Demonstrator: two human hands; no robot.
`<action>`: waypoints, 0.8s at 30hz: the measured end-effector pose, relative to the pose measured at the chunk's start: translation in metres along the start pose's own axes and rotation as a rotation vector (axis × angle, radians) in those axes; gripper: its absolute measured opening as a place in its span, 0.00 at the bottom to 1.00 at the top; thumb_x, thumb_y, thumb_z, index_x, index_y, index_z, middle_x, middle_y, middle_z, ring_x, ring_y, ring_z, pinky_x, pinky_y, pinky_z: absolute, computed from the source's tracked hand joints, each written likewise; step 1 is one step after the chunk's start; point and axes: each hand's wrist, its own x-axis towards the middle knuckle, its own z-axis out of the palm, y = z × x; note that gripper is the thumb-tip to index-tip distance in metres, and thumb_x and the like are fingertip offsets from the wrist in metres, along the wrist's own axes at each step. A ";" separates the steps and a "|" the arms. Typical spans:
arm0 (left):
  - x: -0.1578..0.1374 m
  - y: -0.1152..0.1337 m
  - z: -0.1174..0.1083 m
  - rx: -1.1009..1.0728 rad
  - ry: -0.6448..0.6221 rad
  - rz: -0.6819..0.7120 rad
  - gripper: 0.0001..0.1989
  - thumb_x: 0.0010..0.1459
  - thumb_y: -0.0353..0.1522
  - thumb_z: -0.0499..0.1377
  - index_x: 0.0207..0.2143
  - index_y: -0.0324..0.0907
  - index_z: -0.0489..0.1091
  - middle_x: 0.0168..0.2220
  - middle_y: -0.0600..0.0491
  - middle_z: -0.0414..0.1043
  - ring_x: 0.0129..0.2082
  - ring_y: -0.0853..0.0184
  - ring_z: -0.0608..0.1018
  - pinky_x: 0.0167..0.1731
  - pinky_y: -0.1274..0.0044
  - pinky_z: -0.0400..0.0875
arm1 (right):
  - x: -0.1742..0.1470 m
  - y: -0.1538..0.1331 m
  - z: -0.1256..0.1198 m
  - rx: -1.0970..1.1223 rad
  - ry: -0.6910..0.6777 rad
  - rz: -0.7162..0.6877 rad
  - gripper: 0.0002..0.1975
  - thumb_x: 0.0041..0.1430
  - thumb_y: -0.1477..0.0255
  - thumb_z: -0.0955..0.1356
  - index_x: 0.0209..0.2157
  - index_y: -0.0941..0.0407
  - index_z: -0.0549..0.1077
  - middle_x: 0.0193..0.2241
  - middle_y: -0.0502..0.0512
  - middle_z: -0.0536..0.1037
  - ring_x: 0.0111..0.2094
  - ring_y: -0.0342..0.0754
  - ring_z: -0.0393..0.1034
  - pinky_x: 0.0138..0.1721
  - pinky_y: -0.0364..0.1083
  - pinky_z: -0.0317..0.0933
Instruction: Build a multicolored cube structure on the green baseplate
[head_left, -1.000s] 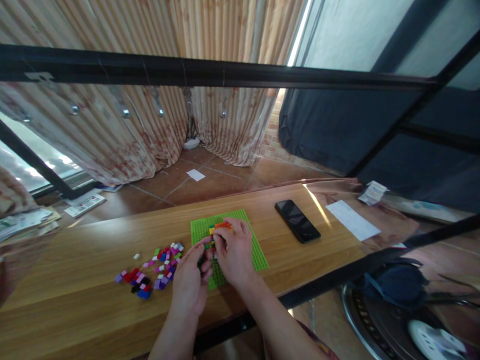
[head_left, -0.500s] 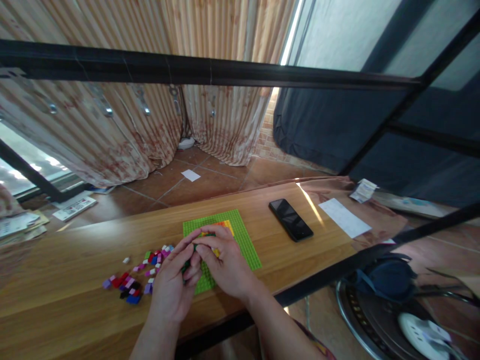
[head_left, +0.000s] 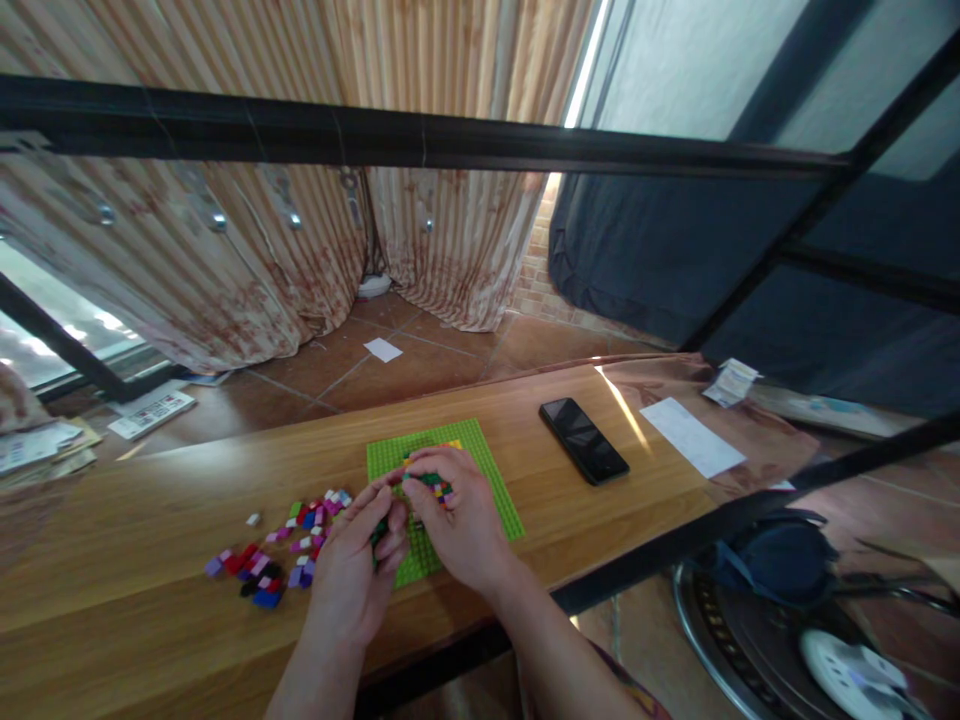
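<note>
The work area comprised one left hand (head_left: pixel 358 555), one right hand (head_left: pixel 461 520), one table (head_left: pixel 150 520), one green board (head_left: pixel 386 455), one phone (head_left: pixel 583 441), one white sheet (head_left: pixel 691 437) near the phone, and loose bricks (head_left: pixel 308 519) too small and crowded to count.

You were in what looked like a room in a home, though exactly which room was unclear. Long patterned curtains (head_left: pixel 442 245) hung down to a brown tiled floor (head_left: pixel 349 380), and daylight came through a window (head_left: pixel 94 335) on your left. Papers and booklets (head_left: pixel 154 413) lay loosely on the tiles beneath it, as household clutter does. Your low wooden table (head_left: pixel 150 530) held toy bricks (head_left: pixel 266 599), a green studded board (head_left: pixel 495 485) and a phone (head_left: pixel 583 441), all everyday belongings. Down to your right, a white power strip (head_left: pixel 829 650) and a dark blue bag-like item (head_left: pixel 780 555) added to the lived-in look.
</note>
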 end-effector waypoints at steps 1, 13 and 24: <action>0.000 0.000 0.000 0.009 0.004 -0.004 0.16 0.44 0.33 0.68 0.37 0.39 0.71 0.19 0.62 0.59 0.14 0.82 0.54 0.14 0.87 0.44 | 0.000 0.001 0.000 0.002 0.015 0.014 0.05 0.59 0.72 0.67 0.37 0.52 0.75 0.39 0.54 0.77 0.45 0.47 0.70 0.49 0.50 0.64; 0.003 -0.001 -0.004 0.063 0.092 -0.007 0.18 0.44 0.36 0.67 0.38 0.37 0.71 0.19 0.62 0.60 0.15 0.81 0.56 0.14 0.85 0.43 | 0.000 0.007 -0.003 0.120 0.005 0.055 0.10 0.59 0.73 0.64 0.37 0.52 0.77 0.34 0.53 0.79 0.36 0.45 0.73 0.37 0.44 0.67; 0.006 -0.007 -0.010 0.048 0.114 -0.044 0.12 0.52 0.33 0.59 0.38 0.37 0.71 0.19 0.61 0.60 0.13 0.81 0.52 0.16 0.83 0.38 | 0.000 0.033 -0.012 -0.060 0.009 0.098 0.09 0.58 0.68 0.67 0.38 0.54 0.78 0.38 0.55 0.80 0.39 0.48 0.74 0.43 0.50 0.67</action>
